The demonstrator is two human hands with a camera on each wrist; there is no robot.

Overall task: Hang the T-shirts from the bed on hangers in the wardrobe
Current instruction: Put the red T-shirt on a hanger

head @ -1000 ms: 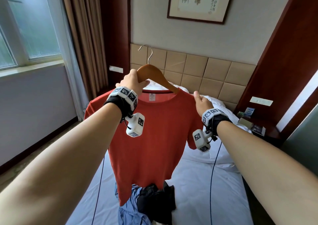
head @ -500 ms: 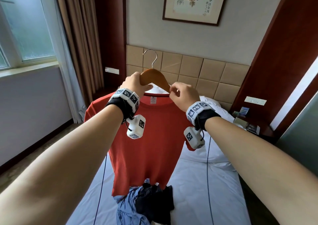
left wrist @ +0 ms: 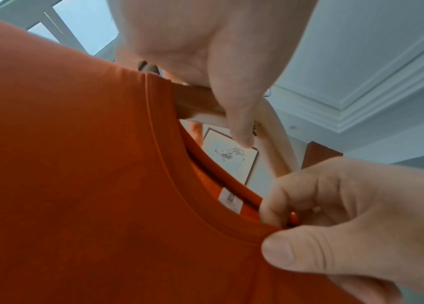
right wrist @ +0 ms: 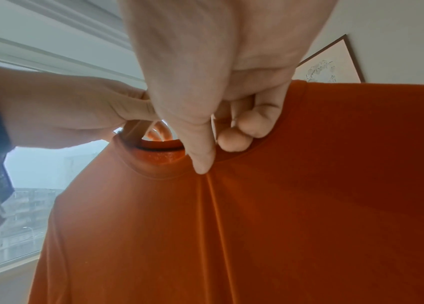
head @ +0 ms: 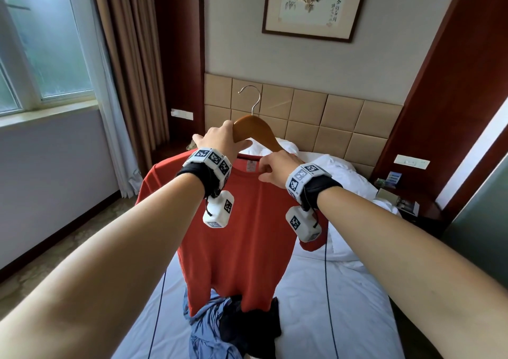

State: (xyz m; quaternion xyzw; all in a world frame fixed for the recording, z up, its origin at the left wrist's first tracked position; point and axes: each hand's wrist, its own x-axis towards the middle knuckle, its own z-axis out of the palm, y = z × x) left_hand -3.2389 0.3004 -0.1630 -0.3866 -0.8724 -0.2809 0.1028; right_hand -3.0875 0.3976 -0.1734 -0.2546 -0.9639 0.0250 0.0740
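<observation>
An orange-red T-shirt (head: 242, 235) hangs in the air over the bed, its neck around a wooden hanger (head: 258, 130) with a metal hook. My left hand (head: 222, 141) grips the hanger's left arm near the top. My right hand (head: 272, 166) pinches the shirt's collar (left wrist: 218, 224) at the right side of the neck, thumb in front and fingers inside. In the right wrist view the thumb (right wrist: 200, 152) presses the collar and the shirt (right wrist: 283, 205) creases below it. The hanger's right arm (left wrist: 275, 139) shows bare above the collar. The wardrobe is out of view.
A heap of blue and black clothes (head: 231, 328) lies on the white bed (head: 343, 303) under the shirt's hem. Pillows (head: 343, 177) lie by the padded headboard. A window with curtains is at left, a bedside table (head: 406, 207) at right.
My right hand moved from the shirt's right shoulder in to the neck and now pinches the collar. The left hand kept its hold on the hanger; the shirt hangs slightly lower in view.
</observation>
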